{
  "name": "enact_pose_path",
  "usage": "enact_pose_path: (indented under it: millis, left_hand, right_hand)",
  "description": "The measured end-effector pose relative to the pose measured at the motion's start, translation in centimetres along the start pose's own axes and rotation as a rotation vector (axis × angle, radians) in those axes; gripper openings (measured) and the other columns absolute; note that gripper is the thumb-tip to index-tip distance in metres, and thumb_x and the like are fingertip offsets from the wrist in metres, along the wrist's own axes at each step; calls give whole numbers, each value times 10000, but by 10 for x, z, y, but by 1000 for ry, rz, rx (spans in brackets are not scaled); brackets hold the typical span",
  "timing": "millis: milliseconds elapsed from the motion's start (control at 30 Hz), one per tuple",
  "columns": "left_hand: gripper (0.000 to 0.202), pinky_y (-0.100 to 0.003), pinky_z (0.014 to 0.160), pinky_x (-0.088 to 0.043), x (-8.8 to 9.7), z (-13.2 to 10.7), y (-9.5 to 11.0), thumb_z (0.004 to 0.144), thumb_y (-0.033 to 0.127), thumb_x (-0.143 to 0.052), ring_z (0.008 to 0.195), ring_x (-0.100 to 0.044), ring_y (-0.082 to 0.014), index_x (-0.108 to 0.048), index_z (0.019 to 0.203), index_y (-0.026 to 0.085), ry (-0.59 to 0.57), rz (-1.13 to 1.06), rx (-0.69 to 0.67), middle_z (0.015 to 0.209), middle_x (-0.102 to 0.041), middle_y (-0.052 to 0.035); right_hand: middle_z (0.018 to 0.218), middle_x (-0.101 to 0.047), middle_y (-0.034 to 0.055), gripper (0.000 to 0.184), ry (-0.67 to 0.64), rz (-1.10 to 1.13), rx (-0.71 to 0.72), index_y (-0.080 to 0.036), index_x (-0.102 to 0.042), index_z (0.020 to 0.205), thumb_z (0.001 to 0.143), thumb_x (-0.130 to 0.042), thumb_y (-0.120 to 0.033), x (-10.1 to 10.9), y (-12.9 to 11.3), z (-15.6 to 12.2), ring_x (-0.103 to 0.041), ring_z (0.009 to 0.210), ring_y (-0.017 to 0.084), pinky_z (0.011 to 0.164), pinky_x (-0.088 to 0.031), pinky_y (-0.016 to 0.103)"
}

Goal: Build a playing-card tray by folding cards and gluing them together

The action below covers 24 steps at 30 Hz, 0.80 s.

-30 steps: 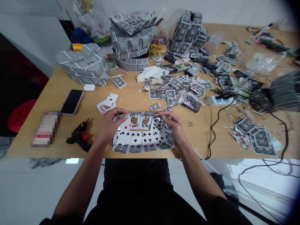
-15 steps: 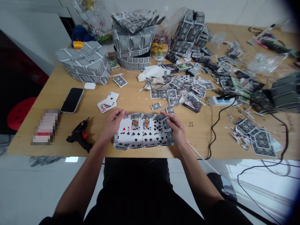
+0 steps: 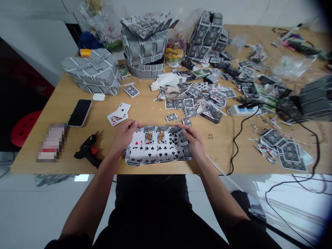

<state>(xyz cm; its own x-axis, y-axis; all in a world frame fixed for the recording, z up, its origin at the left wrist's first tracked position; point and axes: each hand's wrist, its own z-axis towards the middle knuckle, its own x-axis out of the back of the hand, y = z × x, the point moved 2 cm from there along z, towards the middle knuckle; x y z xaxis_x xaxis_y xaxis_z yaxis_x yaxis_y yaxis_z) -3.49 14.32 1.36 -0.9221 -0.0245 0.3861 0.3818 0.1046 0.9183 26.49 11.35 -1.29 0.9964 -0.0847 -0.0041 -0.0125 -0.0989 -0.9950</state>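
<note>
A shallow rectangular tray made of playing cards (image 3: pixel 158 150) lies at the table's front edge, card faces showing on its floor and grey patterned card backs along its low walls. My left hand (image 3: pixel 125 136) grips its left end, thumb at the upper left corner. At the right end my right hand (image 3: pixel 195 142) holds the wall, thumb over the rim and fingers behind it. A black glue gun (image 3: pixel 88 152) lies left of my left forearm. Two loose playing cards (image 3: pixel 119 114) rest just beyond my left hand.
A phone (image 3: pixel 80 112) and a white earbud case (image 3: pixel 99 97) lie at left. Woven card baskets (image 3: pixel 95 71) stand along the back. Scattered cards and scraps (image 3: pixel 202 93) cover the middle and right. A power strip (image 3: pixel 242 110) trails black cables toward the front edge.
The camera view has shifted slightly. Both hands keep their hold on the card tray, which stays in nearly the same place.
</note>
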Motion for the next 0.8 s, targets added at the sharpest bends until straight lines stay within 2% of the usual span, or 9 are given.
enact_pose_path:
  millis: [100,200,333,467,667,800]
  left_hand:
    - [314,-368,793,-550,3,-2,2,989,525,-621,869,-689,-239,-729,874,253,15,11,-19,908,-767,-53]
    - [242,-394,973,-556,6,-12,0,990,470,-647,1070,-716,-240,-723,1054,248,93,-13,-52,1132,-784,-74]
    - [325,-442,1105,-519,7,-34,-7,987,441,-666,1229,-689,-253,-697,1255,261,167,-43,-8,1353,-732,-95]
    - [347,-469,1234,-435,3,-48,-9,980,394,-678,1398,-605,-268,-681,1318,315,142,-61,24,1494,-670,-60]
    - [386,-464,1267,-415,-3,-47,-9,983,353,-657,1465,-559,-262,-645,1367,320,82,-124,13,1545,-640,-45]
    - [405,-435,1236,-449,-5,-45,-11,990,384,-648,1449,-571,-261,-637,1390,319,20,-110,0,1529,-650,-41]
  right_hand:
    - [1340,-774,10,254,-23,48,-1,-340,-801,1168,958,-730,-463,0,-5,-2,-650,1321,301,1213,-414,511]
    - [1426,-739,12,296,-42,89,35,-354,-787,1237,983,-716,-489,4,-11,-9,-621,1390,305,1237,-404,512]
    - [1550,-658,-13,377,-78,71,41,-394,-740,1363,1008,-685,-510,7,-11,-21,-508,1522,307,1308,-325,535]
    - [1639,-568,-58,438,-93,62,49,-445,-670,1454,1019,-670,-495,2,-4,-26,-411,1596,279,1365,-220,527]
    - [1665,-533,-96,467,-114,44,9,-464,-614,1507,1042,-629,-508,0,3,-22,-362,1627,248,1386,-169,518]
    - [1669,-528,-114,496,-159,3,-13,-450,-618,1513,1020,-670,-450,3,1,-19,-359,1629,238,1393,-145,484]
